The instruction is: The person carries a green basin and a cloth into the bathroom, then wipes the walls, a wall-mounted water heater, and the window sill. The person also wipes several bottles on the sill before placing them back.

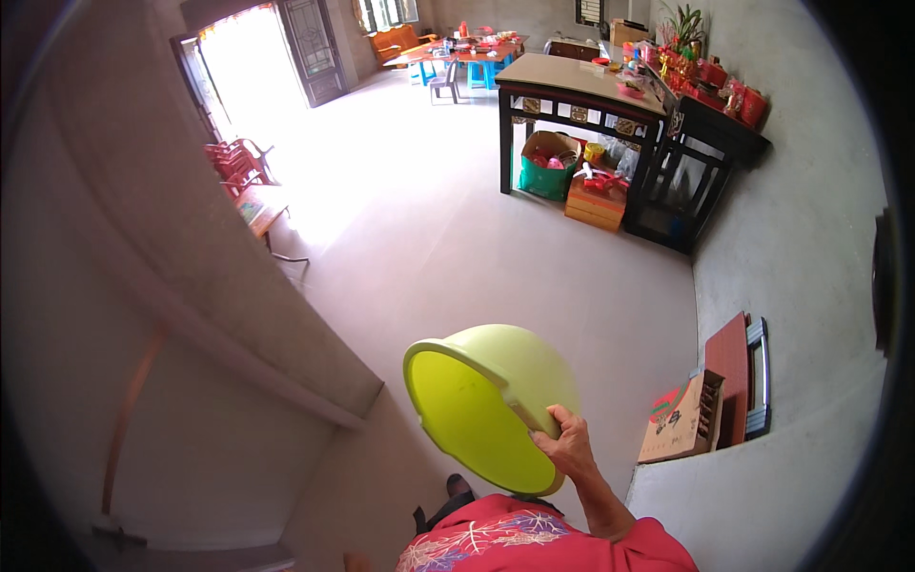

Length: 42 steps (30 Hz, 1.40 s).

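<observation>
My right hand (569,441) grips the rim of a large lime-green plastic basin (543,367), thumb and fingers closed over its edge. The basin hangs tilted on its side in front of my body, its bright inner side turned to the left. Nothing shows inside the part that I can see. At the bottom edge, a small skin-coloured patch is probably part of my left hand (355,562); its fingers do not show.
A dark-framed table (581,71) stands ahead right, with a green bag (546,176) and an orange-brown box (596,205) beneath. A cardboard box (681,424) leans by the right wall. A wall corner (376,391) juts in at left. Stacked red chairs (236,164) stand near the doorway.
</observation>
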Each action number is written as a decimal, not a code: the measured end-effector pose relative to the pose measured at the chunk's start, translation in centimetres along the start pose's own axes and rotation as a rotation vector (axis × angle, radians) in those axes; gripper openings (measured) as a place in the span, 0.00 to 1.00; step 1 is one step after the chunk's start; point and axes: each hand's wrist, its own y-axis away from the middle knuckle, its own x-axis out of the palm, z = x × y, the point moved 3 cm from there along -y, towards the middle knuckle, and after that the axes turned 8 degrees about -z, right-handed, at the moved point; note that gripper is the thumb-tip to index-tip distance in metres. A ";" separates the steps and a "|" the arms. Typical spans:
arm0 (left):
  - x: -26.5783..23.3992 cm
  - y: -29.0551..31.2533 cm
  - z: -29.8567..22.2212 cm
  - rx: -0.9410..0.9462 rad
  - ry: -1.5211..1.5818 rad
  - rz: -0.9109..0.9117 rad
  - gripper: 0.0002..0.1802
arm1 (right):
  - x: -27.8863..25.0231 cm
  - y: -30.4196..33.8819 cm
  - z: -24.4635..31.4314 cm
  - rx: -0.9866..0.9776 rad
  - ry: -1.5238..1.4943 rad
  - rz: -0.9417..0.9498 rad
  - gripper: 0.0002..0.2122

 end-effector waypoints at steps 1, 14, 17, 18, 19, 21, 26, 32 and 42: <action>0.9 -1.9 -4.3 0.038 -0.005 -0.035 0.12 | 0.8 -2.7 0.3 0.001 0.021 -0.024 0.11; 22.9 1.5 -62.3 0.653 0.046 0.380 0.05 | 11.4 -40.8 -2.0 -0.097 0.176 -0.090 0.11; 21.9 -5.7 -62.3 0.465 0.080 0.376 0.11 | 13.0 -50.0 -2.0 -0.113 0.166 -0.091 0.12; 21.3 -7.4 -63.0 0.398 0.046 0.328 0.09 | 13.9 -53.2 -2.3 -0.104 0.135 -0.093 0.12; 20.4 -8.4 -63.2 0.345 0.012 0.268 0.07 | 15.1 -56.2 -2.6 -0.099 0.101 -0.080 0.12; 19.0 -11.1 -64.2 0.306 -0.091 0.220 0.06 | 16.9 -62.3 -3.1 -0.088 0.062 -0.089 0.12; 17.5 -10.8 -75.1 0.140 0.308 0.317 0.16 | 22.0 -76.5 -3.8 -0.007 -0.022 -0.093 0.11; 30.3 -22.8 -104.9 0.296 0.046 0.100 0.08 | 26.2 -94.1 -3.1 -0.008 -0.110 -0.062 0.11; 47.6 -17.7 -147.9 0.616 -0.169 0.446 0.20 | 33.2 -124.8 -6.3 0.015 -0.242 0.057 0.09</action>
